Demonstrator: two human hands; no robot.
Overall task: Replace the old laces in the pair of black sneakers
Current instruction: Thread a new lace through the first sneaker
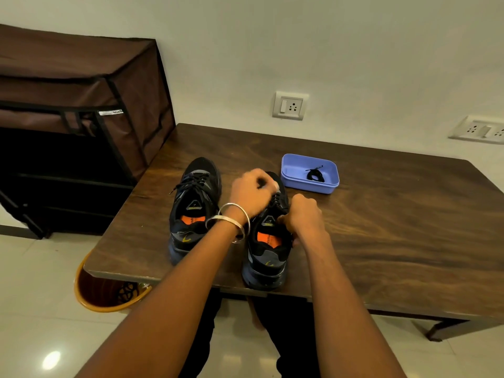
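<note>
Two black sneakers with orange insoles stand side by side on a dark wooden table, heels toward me. The left sneaker is laced with black laces. Both hands work over the right sneaker. My left hand, with two metal bangles on its wrist, curls over the lacing area and pinches the black lace. Beside the shoe's collar, my right hand is curled and grips the sneaker's right side. A coiled black lace lies in a purple plastic tray behind the right sneaker.
A brown fabric wardrobe stands to the left of the table. An orange waste bin sits on the tiled floor under the table's front left corner. Wall sockets are mounted behind the table.
</note>
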